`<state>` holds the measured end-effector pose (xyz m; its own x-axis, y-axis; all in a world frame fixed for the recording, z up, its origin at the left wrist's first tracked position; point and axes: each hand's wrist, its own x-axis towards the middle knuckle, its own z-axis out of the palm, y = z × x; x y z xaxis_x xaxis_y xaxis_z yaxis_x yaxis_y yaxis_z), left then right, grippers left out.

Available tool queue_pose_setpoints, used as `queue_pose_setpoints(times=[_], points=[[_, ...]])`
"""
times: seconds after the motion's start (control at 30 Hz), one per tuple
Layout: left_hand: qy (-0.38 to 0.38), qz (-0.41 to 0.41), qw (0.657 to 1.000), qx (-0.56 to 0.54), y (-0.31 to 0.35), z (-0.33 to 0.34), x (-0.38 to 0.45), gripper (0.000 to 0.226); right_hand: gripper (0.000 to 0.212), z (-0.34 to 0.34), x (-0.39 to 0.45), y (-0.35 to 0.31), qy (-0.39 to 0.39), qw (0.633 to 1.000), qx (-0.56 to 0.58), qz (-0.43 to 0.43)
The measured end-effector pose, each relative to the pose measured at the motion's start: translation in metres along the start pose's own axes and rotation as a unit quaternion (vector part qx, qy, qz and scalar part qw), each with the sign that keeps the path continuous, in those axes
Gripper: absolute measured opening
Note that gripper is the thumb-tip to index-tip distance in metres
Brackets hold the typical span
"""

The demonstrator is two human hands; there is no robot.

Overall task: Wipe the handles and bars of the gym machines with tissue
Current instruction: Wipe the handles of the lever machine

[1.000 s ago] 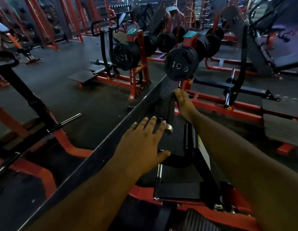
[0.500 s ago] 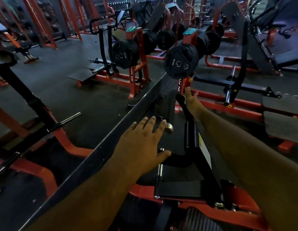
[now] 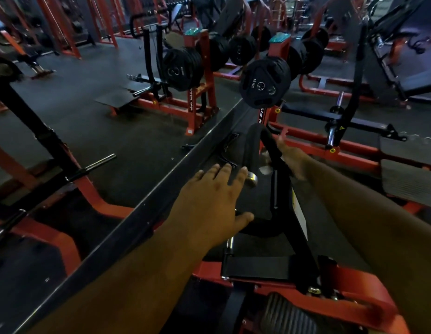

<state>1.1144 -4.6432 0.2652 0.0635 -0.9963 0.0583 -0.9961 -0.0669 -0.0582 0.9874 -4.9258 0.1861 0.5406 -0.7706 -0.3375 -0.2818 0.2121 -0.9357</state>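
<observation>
A black looped handle bar (image 3: 254,143) rises from a red-framed machine (image 3: 354,307) right in front of me. My left hand (image 3: 214,196) lies flat on the machine's black part beside a chrome bar end (image 3: 251,179), with its fingers straight and spread. My right hand (image 3: 292,161) is blurred and lies against the right side of the sloping black bar (image 3: 273,153). Whether its fingers wrap the bar I cannot tell. No tissue shows in either hand.
A wall mirror's dark lower edge (image 3: 137,213) runs diagonally on my left and reflects the gym. A 15 kg weight plate (image 3: 265,85) hangs on a red post just beyond the handle. Black foot plates (image 3: 409,179) and more red machines stand to the right.
My right hand has slid from the top of the handle loop down along the right bar toward me. My left hand has stayed in place.
</observation>
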Motion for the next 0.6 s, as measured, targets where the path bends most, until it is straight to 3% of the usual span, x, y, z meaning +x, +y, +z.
queue_pose_setpoints(times=[0.07,0.13,0.23,0.3,0.43,0.53,0.6], points=[[0.000,0.003,1.000,0.001,0.000,0.000,0.001,0.090,0.046,-0.008,-0.011,0.002,-0.030,0.995,-0.082,0.055],[-0.001,0.003,1.000,0.000,0.001,-0.001,0.001,0.091,0.031,-0.017,-0.015,-0.012,-0.047,0.967,-0.233,0.088],[-0.003,0.002,1.000,-0.002,0.001,-0.001,0.001,0.091,0.020,-0.032,-0.006,-0.039,-0.020,0.912,-0.407,0.052],[-0.008,0.003,1.000,0.000,0.000,-0.001,0.001,0.092,0.013,-0.036,0.002,-0.052,0.018,0.917,-0.399,-0.007],[-0.013,0.004,1.000,0.003,-0.001,0.001,0.003,0.092,0.022,-0.016,0.000,-0.069,0.172,0.899,-0.351,-0.198],[-0.008,0.001,1.000,0.000,0.000,0.001,0.002,0.092,0.018,0.014,-0.008,-0.057,0.185,0.902,-0.271,-0.279],[0.001,-0.001,1.000,0.000,0.001,0.001,0.001,0.092,0.026,0.041,-0.014,-0.031,0.155,0.941,-0.148,-0.262]])
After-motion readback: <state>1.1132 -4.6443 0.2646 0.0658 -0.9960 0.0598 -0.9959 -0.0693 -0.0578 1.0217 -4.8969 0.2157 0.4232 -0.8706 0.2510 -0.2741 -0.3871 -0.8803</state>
